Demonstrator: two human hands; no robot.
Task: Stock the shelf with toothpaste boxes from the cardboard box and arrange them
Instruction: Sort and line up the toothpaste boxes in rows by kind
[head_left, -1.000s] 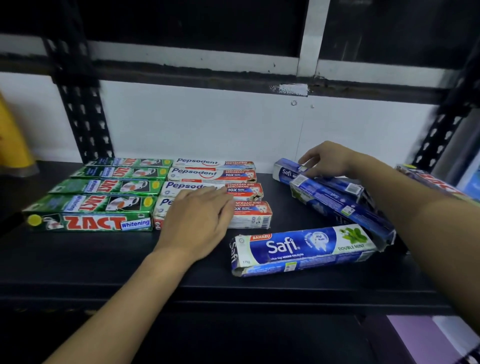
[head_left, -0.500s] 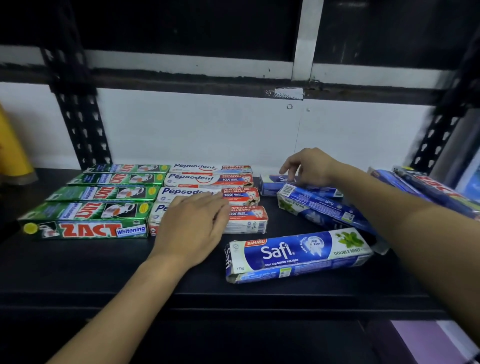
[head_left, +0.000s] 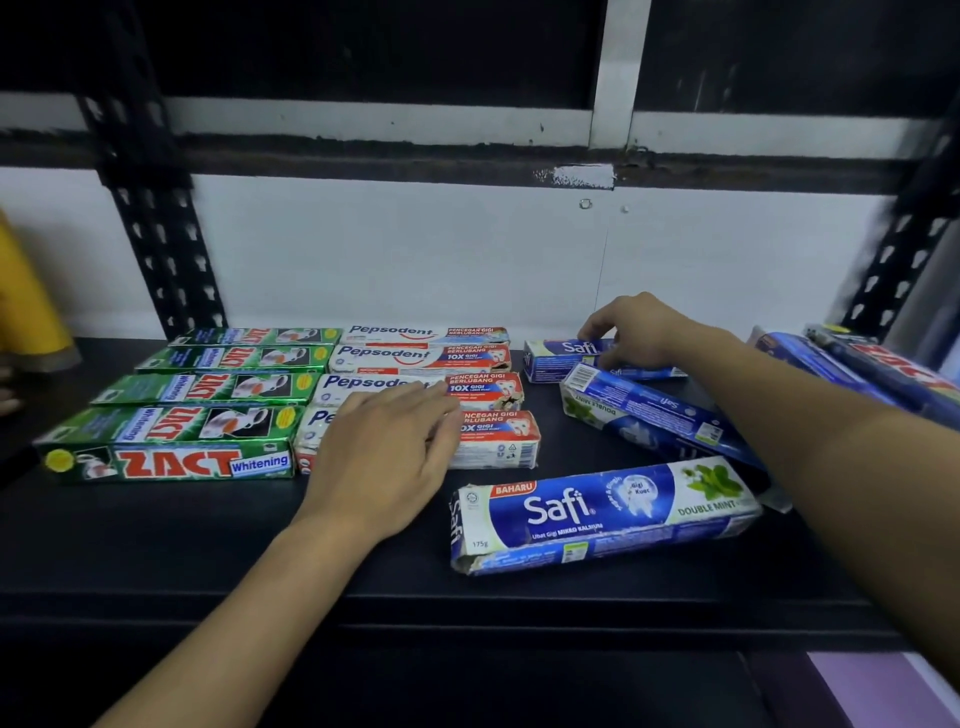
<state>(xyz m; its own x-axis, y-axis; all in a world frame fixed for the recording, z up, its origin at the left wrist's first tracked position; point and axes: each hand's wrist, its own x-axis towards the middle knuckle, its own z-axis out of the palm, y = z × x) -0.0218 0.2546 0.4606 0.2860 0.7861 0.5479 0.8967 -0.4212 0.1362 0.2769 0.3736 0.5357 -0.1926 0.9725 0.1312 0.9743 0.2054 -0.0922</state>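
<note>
Toothpaste boxes (head_left: 171, 462) lie flat in rows on the black shelf (head_left: 208, 545). The left hand (head_left: 384, 462) rests with straight fingers on the two front Pepsodent boxes (head_left: 493, 441); the right hand (head_left: 639, 332) grips the rear Safi box (head_left: 556, 358) with curled fingers.

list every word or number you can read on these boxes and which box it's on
"ZACT Whitening": front green box
"Pepsodent", "PENCEGAH GIGI BERLUBANG", "10X GIGI": white-and-red boxes
"BAHARU", "Safi", "DOUBLE MINT", "175g", "Ubat Gigi MIKRO KALSIUM": front blue box
"Safi": rear blue box, held by the right hand
Smaller print on all boxes: too small to read.
</note>
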